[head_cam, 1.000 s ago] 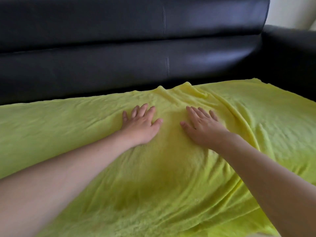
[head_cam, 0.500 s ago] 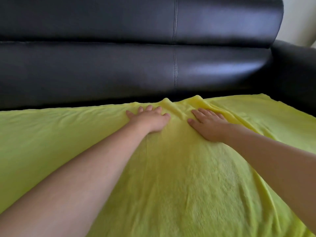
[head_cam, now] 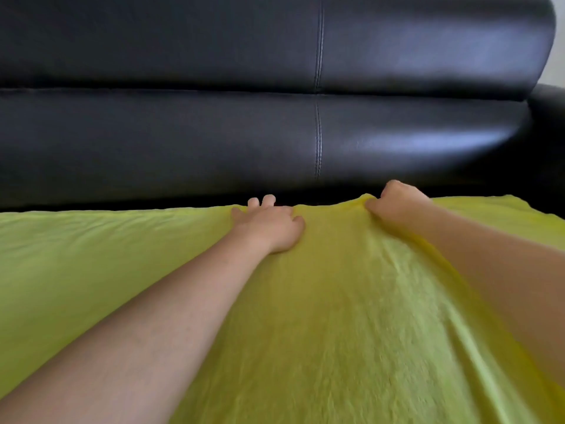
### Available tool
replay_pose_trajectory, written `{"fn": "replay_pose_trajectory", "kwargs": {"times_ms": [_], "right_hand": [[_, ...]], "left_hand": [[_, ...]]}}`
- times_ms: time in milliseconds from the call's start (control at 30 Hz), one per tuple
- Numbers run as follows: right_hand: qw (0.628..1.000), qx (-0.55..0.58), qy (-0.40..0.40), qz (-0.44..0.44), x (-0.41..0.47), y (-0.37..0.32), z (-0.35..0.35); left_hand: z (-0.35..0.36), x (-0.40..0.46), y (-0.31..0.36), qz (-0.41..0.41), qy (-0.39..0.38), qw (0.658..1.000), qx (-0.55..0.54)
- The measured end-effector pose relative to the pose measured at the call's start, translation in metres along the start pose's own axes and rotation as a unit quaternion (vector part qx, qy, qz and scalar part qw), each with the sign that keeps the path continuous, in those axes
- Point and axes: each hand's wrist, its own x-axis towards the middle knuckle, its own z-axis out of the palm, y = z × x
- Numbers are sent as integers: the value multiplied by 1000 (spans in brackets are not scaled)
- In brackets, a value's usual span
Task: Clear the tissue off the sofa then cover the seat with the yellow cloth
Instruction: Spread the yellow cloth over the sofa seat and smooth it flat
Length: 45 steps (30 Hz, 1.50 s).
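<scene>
Head view gives me both arms reaching forward over the cloth (head_cam: 351,316), which lies spread across the sofa (head_cam: 183,142) seat. My left hand (head_cam: 269,223) rests palm down on the cloth near its far edge, fingers straight and released; two fingertips (head_cam: 268,199) poke past the edge into the dark gap below the backrest (head_cam: 397,50). My right hand (head_cam: 397,203) is just to the right of it, fingers curled, grasping a raised fold of the cloth's far edge; the fabric bunches up into a small peak at the thumb. The two hands are near each other but not touching.

Behind them the black backrest rises in two padded rolls with a stitched seam running down the middle. At far right the armrest (head_cam: 550,148) stands beside the seat.

The cloth's far edge runs close along the foot of the backrest, with a thin dark strip showing between them. Its right corner stops short of the armrest, leaving a dark wedge of seat uncovered. To the left the cloth lies smooth and runs out of view. I see no tissue.
</scene>
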Motion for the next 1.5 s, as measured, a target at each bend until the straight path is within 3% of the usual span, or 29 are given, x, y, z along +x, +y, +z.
{"fn": "replay_pose_trajectory", "kwargs": {"times_ms": [133,267,533,733,867,967,1033,1100,1200,1333,1500], "right_hand": [[989,-72,-122,-38,8,-10,-9],[984,-52,-166,-40,14,-19,-18],[997,-33,46,-60,38,2,9],[992,-77,76,-68,45,8,22],[988,-134,46,-66,46,7,16],[969,-173,109,-135,32,-3,1],[952,-143,160,-217,13,-16,-6],[947,-107,117,-280,-8,-29,-6],[963,-130,-25,-236,-21,-37,6],[985,-136,-3,-106,-7,-27,6],[986,-103,-55,-116,6,-24,9]], "left_hand": [[-3,3,10,4,181,979,90],[-17,6,7,-55,128,987,76],[-20,19,14,-47,76,992,89],[-18,32,18,-63,69,993,66],[-18,30,8,-75,80,994,-26],[-28,19,-13,-55,74,991,-96],[-30,8,-27,-27,30,996,-79],[-27,-4,-36,-3,-28,997,-71],[-18,-10,-37,7,-57,993,-98],[-20,-6,-36,-21,-8,996,-82],[-22,-2,-26,-55,65,995,54]]}}
